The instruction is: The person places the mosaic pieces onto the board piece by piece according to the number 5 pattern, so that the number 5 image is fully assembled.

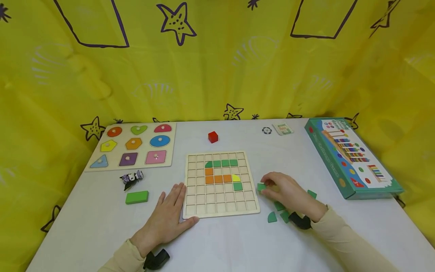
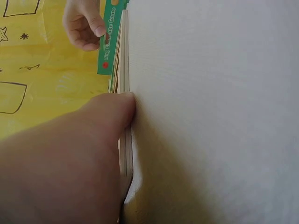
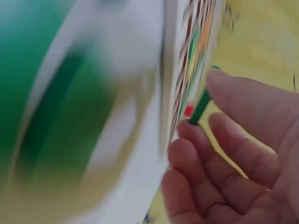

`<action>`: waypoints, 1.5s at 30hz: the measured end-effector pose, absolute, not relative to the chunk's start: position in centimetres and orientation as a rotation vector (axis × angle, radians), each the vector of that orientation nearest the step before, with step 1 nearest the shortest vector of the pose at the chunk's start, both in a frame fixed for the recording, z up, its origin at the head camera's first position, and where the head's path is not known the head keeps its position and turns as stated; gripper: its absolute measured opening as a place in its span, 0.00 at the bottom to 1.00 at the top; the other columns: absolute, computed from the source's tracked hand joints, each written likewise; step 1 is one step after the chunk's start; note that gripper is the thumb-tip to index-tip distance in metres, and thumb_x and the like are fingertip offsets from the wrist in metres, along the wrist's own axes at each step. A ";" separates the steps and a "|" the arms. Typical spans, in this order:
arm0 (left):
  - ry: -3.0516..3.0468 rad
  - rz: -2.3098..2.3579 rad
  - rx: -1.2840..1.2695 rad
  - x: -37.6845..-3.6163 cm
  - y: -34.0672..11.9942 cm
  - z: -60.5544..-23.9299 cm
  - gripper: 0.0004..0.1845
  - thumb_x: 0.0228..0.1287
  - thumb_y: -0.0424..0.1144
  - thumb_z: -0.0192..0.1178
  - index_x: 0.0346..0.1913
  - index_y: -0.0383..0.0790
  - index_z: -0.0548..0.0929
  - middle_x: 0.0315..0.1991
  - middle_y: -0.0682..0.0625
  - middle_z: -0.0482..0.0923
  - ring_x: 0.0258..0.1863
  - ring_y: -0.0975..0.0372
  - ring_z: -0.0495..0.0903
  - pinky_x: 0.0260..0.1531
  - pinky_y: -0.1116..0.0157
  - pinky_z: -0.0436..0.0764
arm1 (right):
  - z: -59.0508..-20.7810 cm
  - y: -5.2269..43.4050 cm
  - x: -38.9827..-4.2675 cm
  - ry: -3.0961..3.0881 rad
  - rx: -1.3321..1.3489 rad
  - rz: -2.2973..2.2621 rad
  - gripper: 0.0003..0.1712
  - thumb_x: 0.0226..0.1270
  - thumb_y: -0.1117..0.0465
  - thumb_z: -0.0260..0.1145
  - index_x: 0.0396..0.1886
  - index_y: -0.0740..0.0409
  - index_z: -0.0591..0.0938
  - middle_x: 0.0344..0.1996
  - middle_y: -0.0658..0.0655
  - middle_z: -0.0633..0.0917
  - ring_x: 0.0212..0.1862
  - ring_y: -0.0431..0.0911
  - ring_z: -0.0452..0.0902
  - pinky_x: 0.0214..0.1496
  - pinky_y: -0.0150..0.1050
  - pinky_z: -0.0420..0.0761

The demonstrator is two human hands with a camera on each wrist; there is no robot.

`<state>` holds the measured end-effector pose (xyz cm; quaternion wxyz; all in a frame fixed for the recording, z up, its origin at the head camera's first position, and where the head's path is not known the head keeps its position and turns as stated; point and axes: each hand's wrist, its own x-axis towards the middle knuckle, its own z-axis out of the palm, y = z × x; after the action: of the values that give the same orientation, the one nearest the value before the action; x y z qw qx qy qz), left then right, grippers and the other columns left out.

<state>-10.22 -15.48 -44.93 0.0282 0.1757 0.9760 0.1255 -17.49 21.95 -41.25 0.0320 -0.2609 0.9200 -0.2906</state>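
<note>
A wooden grid board (image 1: pixel 195 198) lies on the table with green, orange and yellow tiles set in several of its squares. My left hand (image 1: pixel 166 219) rests at the board's lower left corner, fingers extended along the side and thumb against the front edge. To the right of the board my right hand (image 1: pixel 289 192) pinches a green tile (image 1: pixel 261 187) between thumb and fingers. The right wrist view shows that tile (image 3: pixel 202 106) edge-on at the fingertips. Loose green tiles (image 1: pixel 272 217) lie on the table under and beside the right wrist.
A shape puzzle board (image 1: pixel 142 135) lies at the back left, with a small figurine (image 1: pixel 131 178) and a green block (image 1: pixel 137 197) before it. A red cube (image 1: pixel 213 137), a round token (image 1: pixel 266 130) and a card (image 1: pixel 283 129) lie behind the grid. A game box (image 1: pixel 353 158) stands right.
</note>
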 end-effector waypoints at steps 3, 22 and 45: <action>3.015 0.388 0.543 -10.2 -15.5 -44.9 0.54 0.64 0.70 0.49 0.75 0.28 0.52 0.76 0.38 0.49 0.74 0.47 0.47 0.66 0.39 0.48 | -41.5 19.4 -17.2 2.804 -0.922 -0.868 0.09 0.61 0.60 0.74 0.39 0.54 0.84 0.37 0.45 0.81 0.42 0.42 0.75 0.47 0.43 0.78; 3.028 0.377 0.533 -10.2 -15.8 -45.0 0.54 0.64 0.70 0.50 0.75 0.28 0.52 0.76 0.38 0.49 0.74 0.47 0.48 0.66 0.39 0.49 | -41.7 16.2 -17.5 2.812 -1.271 -0.686 0.02 0.60 0.61 0.74 0.30 0.54 0.88 0.39 0.49 0.83 0.43 0.44 0.75 0.47 0.39 0.77; 3.042 0.407 0.578 -10.2 -15.7 -45.1 0.53 0.64 0.70 0.50 0.74 0.27 0.53 0.75 0.37 0.50 0.74 0.46 0.48 0.66 0.38 0.49 | -40.8 33.6 -15.5 2.962 -0.425 -0.638 0.12 0.61 0.65 0.71 0.43 0.65 0.85 0.28 0.48 0.80 0.33 0.47 0.72 0.47 0.55 0.70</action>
<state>-10.20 -15.66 -45.07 0.0091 0.1852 0.9740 0.1301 -15.46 33.63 -40.85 0.0410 -0.1388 0.9673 -0.2083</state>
